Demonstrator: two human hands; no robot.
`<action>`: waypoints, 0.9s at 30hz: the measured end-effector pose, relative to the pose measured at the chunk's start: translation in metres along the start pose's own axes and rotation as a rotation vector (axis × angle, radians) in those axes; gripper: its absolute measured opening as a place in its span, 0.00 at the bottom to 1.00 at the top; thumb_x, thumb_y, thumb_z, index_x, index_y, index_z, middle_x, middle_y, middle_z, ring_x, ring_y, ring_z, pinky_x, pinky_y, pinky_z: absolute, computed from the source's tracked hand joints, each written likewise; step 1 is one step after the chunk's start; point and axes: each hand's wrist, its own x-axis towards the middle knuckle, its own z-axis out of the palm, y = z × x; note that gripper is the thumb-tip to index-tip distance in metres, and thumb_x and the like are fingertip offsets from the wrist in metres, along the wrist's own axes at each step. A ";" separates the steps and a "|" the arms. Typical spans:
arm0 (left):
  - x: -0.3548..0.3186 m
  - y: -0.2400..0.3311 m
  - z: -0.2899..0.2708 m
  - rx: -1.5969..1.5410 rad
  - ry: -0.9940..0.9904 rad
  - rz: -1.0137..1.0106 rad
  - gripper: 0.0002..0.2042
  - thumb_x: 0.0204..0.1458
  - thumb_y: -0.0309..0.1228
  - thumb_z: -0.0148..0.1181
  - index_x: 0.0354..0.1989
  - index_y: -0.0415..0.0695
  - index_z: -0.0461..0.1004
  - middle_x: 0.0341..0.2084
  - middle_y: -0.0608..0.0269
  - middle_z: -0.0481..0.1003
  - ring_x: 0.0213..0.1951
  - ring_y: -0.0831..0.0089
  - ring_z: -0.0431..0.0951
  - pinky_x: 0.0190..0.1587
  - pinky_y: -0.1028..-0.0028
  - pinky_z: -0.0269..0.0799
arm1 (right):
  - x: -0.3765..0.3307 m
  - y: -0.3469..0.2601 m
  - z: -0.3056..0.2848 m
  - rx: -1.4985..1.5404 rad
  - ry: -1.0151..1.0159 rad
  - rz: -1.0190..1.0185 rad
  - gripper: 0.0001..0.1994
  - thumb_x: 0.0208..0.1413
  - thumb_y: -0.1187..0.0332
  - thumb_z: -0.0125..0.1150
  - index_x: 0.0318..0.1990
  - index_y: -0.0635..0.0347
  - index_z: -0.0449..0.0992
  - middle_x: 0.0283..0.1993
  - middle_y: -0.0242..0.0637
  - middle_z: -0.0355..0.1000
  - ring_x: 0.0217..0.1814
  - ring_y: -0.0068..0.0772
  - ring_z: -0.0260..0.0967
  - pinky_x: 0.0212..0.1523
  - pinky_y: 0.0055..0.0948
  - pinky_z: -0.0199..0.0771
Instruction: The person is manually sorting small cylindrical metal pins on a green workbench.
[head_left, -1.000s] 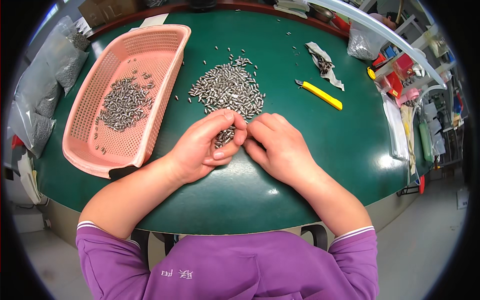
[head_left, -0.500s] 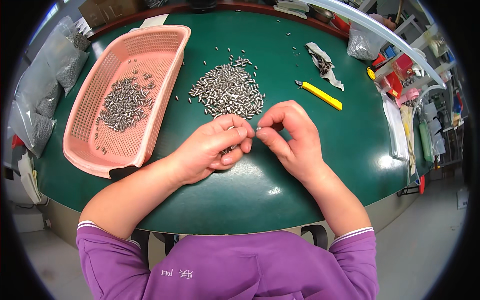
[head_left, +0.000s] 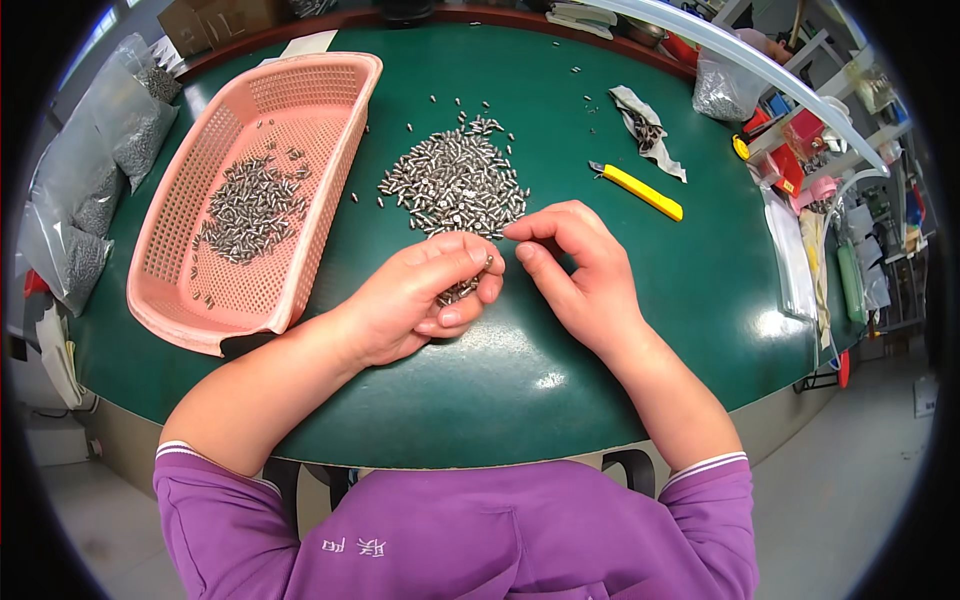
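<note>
A heap of small, shiny, pointed metal pieces (head_left: 455, 185) lies on the green tabletop just beyond my hands. My left hand (head_left: 415, 300) is curled round several of these pieces, which show between its fingers. One piece (head_left: 488, 261) pokes up by the left thumb and index tip. Close on its right is my right hand (head_left: 580, 270), thumb and index finger apart with nothing seen between them. Its index tip is at the near right edge of the heap; its other fingers are mostly hidden. More such pieces lie in a pink plastic basket (head_left: 345, 130) to the left.
A yellow utility knife (head_left: 642, 192) lies right of the heap, below a crumpled pale cloth (head_left: 648, 130) with dark bits on it. Filled clear bags (head_left: 90, 190) stand along the left edge. A pale curved tube (head_left: 760, 75) arches over the right side, near a cluttered shelf.
My right thumb and index finger have parted, and the small piece between them is gone from there. A piece now shows at the left fingertips.
</note>
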 end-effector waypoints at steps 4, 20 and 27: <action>0.000 0.000 -0.003 -0.019 0.011 0.017 0.09 0.61 0.34 0.43 0.38 0.42 0.66 0.28 0.63 0.67 0.17 0.85 0.57 0.14 0.86 0.47 | -0.001 0.001 0.003 -0.013 -0.050 0.062 0.08 0.48 0.75 0.60 0.38 0.57 0.75 0.35 0.35 0.69 0.39 0.36 0.68 0.40 0.32 0.70; 0.000 -0.001 -0.001 0.033 -0.007 0.032 0.08 0.61 0.33 0.43 0.37 0.42 0.67 0.29 0.63 0.68 0.17 0.85 0.58 0.13 0.86 0.47 | -0.006 0.004 0.005 -0.258 -0.132 0.052 0.08 0.45 0.72 0.62 0.35 0.55 0.75 0.35 0.35 0.68 0.41 0.40 0.67 0.41 0.36 0.69; 0.000 -0.002 -0.001 0.101 -0.029 0.014 0.06 0.60 0.32 0.47 0.38 0.43 0.67 0.28 0.65 0.69 0.16 0.87 0.58 0.13 0.88 0.47 | -0.005 0.005 0.002 -0.331 -0.153 0.020 0.07 0.45 0.72 0.63 0.33 0.56 0.74 0.34 0.35 0.67 0.40 0.39 0.67 0.40 0.36 0.69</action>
